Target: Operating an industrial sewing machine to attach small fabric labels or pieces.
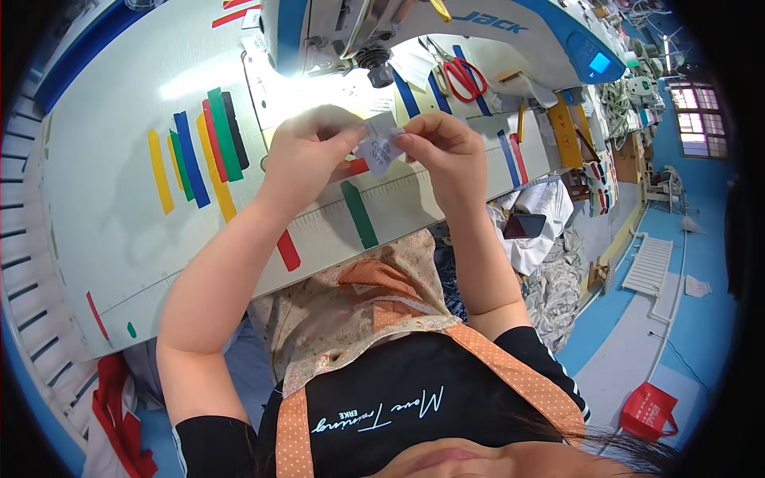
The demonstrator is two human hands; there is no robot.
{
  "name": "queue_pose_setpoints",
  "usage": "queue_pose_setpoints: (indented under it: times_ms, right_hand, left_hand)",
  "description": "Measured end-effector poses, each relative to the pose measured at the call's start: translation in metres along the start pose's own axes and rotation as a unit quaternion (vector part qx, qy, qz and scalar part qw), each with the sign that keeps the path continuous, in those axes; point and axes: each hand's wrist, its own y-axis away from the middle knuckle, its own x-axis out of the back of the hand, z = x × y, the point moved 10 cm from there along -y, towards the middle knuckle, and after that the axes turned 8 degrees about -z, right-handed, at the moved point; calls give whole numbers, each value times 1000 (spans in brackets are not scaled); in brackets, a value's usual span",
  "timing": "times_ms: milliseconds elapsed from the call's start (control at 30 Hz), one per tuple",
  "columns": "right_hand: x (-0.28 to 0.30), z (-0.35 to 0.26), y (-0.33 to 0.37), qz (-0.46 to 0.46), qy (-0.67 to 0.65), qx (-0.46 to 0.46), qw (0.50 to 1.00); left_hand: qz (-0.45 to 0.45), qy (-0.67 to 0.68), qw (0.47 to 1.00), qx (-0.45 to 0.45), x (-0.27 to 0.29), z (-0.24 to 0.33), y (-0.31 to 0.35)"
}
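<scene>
Both my hands meet over the white sewing table, just in front of the sewing machine (374,60). Between them is a small white printed label (378,148). My left hand (312,143) pinches its left edge with thumb and fingers. With thumb and forefinger, my right hand (442,151) grips its upper right corner. Under the hands a red strip (356,166) shows in part. A green tape strip (359,215) lies on the table just below them, and a red tape strip (288,251) is stuck near the front edge.
Yellow, green, blue, red and black strips (191,159) lie on the table (96,215) at left. Red-handled scissors (464,80) rest right of the needle area. A yellow box (567,131) stands at the table's right end. A dark phone (525,226) lies on white cloth.
</scene>
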Motion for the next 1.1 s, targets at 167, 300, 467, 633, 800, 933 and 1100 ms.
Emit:
queue_pose_setpoints:
  times_ms: [167,300,467,633,800,933,1100]
  right_hand:
    - [-2,-11,-8,11,-92,51,994]
    - [-8,-4,-8,17,-102,33,994]
    - [-4,12,-6,60,-30,6,998]
    - [-2,14,-5,86,-18,17,996]
    - [-3,9,-3,96,-15,32,995]
    - [-2,11,-2,108,-3,29,994]
    - [-1,13,-2,117,-37,34,992]
  left_hand:
    - [1,30,999,13,1,-7,-2]
    - [-5,34,999,7,-2,-7,-2]
    - [-17,51,999,9,-5,-7,-1]
    - [-20,62,998,1,-5,-7,-2]
    - [-29,63,998,4,-6,-9,-3]
    - [-20,17,999,-37,-6,0,-2]
    - [-7,-67,987,-148,-6,14,0]
